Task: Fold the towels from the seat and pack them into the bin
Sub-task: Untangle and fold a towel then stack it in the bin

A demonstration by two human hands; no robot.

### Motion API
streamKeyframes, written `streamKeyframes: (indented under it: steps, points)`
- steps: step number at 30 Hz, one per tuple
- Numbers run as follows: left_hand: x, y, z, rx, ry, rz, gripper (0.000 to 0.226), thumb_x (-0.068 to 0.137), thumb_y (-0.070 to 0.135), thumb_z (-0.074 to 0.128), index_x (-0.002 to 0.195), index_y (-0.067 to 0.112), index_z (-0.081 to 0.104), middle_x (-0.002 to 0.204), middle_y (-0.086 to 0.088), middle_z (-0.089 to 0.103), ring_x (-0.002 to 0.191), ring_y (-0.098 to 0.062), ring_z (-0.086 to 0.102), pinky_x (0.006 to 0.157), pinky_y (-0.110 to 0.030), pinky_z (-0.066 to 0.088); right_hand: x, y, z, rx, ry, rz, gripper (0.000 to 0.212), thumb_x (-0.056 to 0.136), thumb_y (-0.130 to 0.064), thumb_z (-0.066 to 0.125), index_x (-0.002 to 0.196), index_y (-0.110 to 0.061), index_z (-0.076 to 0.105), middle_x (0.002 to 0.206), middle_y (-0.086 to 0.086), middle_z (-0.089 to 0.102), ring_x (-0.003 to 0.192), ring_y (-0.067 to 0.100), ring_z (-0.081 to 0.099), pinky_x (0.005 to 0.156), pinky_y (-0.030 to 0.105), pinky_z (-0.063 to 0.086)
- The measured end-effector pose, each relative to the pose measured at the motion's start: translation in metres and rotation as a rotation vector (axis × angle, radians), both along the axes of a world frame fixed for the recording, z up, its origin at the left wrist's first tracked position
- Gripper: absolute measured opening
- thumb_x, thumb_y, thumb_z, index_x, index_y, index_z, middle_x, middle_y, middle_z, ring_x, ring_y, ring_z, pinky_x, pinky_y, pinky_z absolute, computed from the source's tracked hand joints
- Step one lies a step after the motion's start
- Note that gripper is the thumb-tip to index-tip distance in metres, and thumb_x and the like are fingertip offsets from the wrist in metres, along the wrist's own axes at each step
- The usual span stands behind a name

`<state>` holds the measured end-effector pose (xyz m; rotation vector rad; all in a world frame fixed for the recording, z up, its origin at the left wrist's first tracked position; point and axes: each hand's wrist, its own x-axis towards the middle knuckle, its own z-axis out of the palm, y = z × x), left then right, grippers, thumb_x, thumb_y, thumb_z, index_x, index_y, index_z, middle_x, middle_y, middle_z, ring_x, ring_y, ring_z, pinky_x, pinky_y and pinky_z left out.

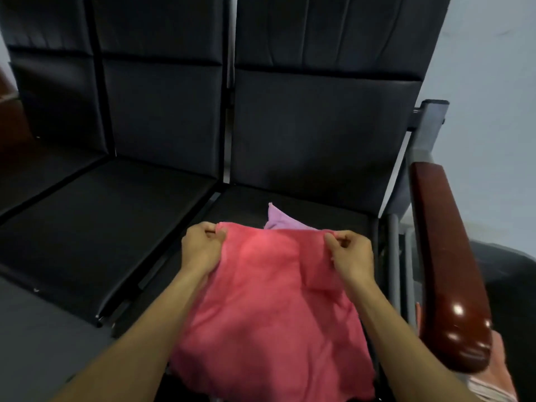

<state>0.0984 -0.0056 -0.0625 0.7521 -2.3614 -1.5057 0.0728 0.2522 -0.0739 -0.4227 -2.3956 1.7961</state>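
Both hands on the pink towel (269, 309). Left hand (201, 248) pinches the far-left corner, thumb and curled fingers closed on the fabric. Right hand (352, 253) pinches the far-right corner the same way. Far edge runs roughly straight between the two hands.

The towel is spread over the right-hand black seat (319, 210) of the row, with its near part draping toward the camera over the seat's front edge. A fold or crease shows near the right hand, where a flap of fabric doubles over just below the fingers.

A lilac towel (280, 220) lies on the same seat just behind the pink one, partly covered by it; one pointed corner sticks up past the pink towel's far edge.

The adjacent black seat (110, 224) sits to the left, with padded black backrests (319, 123) behind both. A glossy reddish-brown wooden armrest (443, 265) runs along the right side of the seat, on a grey metal frame (429, 132). Some pale pink fabric (490, 381) shows under the armrest's near end at the lower right; can't tell what it is. Pale wall (493, 68) behind at the right.
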Motion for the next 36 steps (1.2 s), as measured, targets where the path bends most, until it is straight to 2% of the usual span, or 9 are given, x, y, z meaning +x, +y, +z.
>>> streamKeyframes:
  steps: [5, 10, 13, 16, 18, 22, 27, 33, 36]
  points:
    - [0.003, 0.033, -0.02, 0.048, -0.039, -0.113, 0.008, 0.085, 0.013, 0.071, 0.078, 0.016, 0.07, 0.067, 0.001, 0.067, 0.054, -0.014, 0.056, 0.059, -0.031, 0.047, 0.019, -0.021, -0.03, -0.306, -0.163, 0.089, 0.005, 0.087, -0.007, 0.075, 0.085, -0.005, 0.07, 0.074, 0.011, 0.069, 0.064, 0.02, 0.062, 0.062, 0.033, 0.053]
    - [0.007, 0.064, -0.026, 0.016, -0.02, -0.234, 0.015, 0.085, 0.003, 0.071, 0.074, 0.004, 0.061, 0.061, 0.0, 0.058, 0.053, -0.016, 0.054, 0.055, -0.035, 0.049, 0.028, -0.039, -0.034, -0.445, -0.228, 0.155, 0.006, 0.089, -0.006, 0.072, 0.086, -0.003, 0.068, 0.071, 0.009, 0.06, 0.062, 0.02, 0.058, 0.047, 0.021, 0.049]
    - [0.005, 0.07, -0.035, 0.033, -0.023, -0.302, 0.016, 0.087, 0.002, 0.07, 0.075, 0.008, 0.062, 0.061, 0.002, 0.059, 0.055, -0.016, 0.054, 0.057, -0.036, 0.048, 0.025, -0.044, -0.037, -0.482, -0.198, 0.164, 0.014, 0.09, -0.005, 0.071, 0.095, 0.008, 0.068, 0.077, 0.014, 0.064, 0.069, 0.024, 0.062, 0.054, 0.025, 0.055]
    - [0.004, 0.07, -0.042, 0.026, -0.01, -0.344, 0.016, 0.085, 0.002, 0.071, 0.077, 0.015, 0.064, 0.065, 0.0, 0.063, 0.059, -0.018, 0.057, 0.062, -0.043, 0.052, 0.024, -0.05, -0.037, -0.481, -0.149, 0.202, 0.008, 0.09, -0.006, 0.071, 0.091, 0.002, 0.071, 0.076, 0.014, 0.068, 0.071, 0.024, 0.062, 0.07, 0.036, 0.055]
    - [0.004, 0.07, -0.044, 0.017, -0.01, -0.349, 0.021, 0.084, 0.001, 0.07, 0.075, 0.019, 0.063, 0.066, 0.0, 0.065, 0.06, -0.018, 0.06, 0.06, -0.039, 0.052, 0.025, -0.052, -0.037, -0.484, -0.146, 0.221, 0.003, 0.089, -0.005, 0.071, 0.088, -0.003, 0.073, 0.076, 0.014, 0.07, 0.072, 0.023, 0.063, 0.073, 0.038, 0.055]
    - [0.005, 0.07, -0.043, -0.001, 0.017, -0.336, 0.023, 0.084, -0.001, 0.069, 0.076, 0.02, 0.063, 0.067, -0.001, 0.066, 0.06, -0.013, 0.06, 0.058, -0.027, 0.052, 0.026, -0.056, -0.036, -0.482, -0.166, 0.22, 0.002, 0.089, -0.005, 0.072, 0.087, -0.007, 0.072, 0.082, 0.022, 0.073, 0.07, 0.024, 0.066, 0.071, 0.036, 0.057]
    - [0.005, 0.068, -0.04, 0.044, 0.049, -0.331, 0.023, 0.085, -0.003, 0.067, 0.074, 0.017, 0.064, 0.061, 0.003, 0.066, 0.054, -0.01, 0.059, 0.053, -0.025, 0.049, 0.027, -0.06, -0.036, -0.505, -0.206, 0.238, 0.005, 0.089, -0.008, 0.072, 0.085, -0.006, 0.071, 0.07, 0.009, 0.07, 0.06, 0.016, 0.062, 0.058, 0.026, 0.053]
    - [0.005, 0.068, -0.037, 0.072, 0.031, -0.424, 0.018, 0.083, 0.006, 0.074, 0.078, 0.013, 0.059, 0.063, 0.009, 0.059, 0.057, -0.007, 0.052, 0.054, -0.021, 0.045, 0.026, -0.058, -0.035, -0.501, -0.225, 0.244, 0.018, 0.093, -0.008, 0.067, 0.075, -0.007, 0.072, 0.076, 0.015, 0.072, 0.068, 0.023, 0.069, 0.065, 0.029, 0.058]
    - [0.01, 0.066, -0.037, 0.058, -0.01, -0.461, 0.038, 0.073, 0.018, 0.086, 0.085, 0.008, 0.052, 0.063, 0.01, 0.049, 0.054, -0.003, 0.042, 0.051, -0.019, 0.039, 0.024, -0.055, -0.032, -0.577, -0.278, 0.301, 0.034, 0.102, -0.012, 0.052, 0.076, -0.002, 0.072, 0.083, 0.02, 0.074, 0.077, 0.03, 0.073, 0.076, 0.038, 0.06]
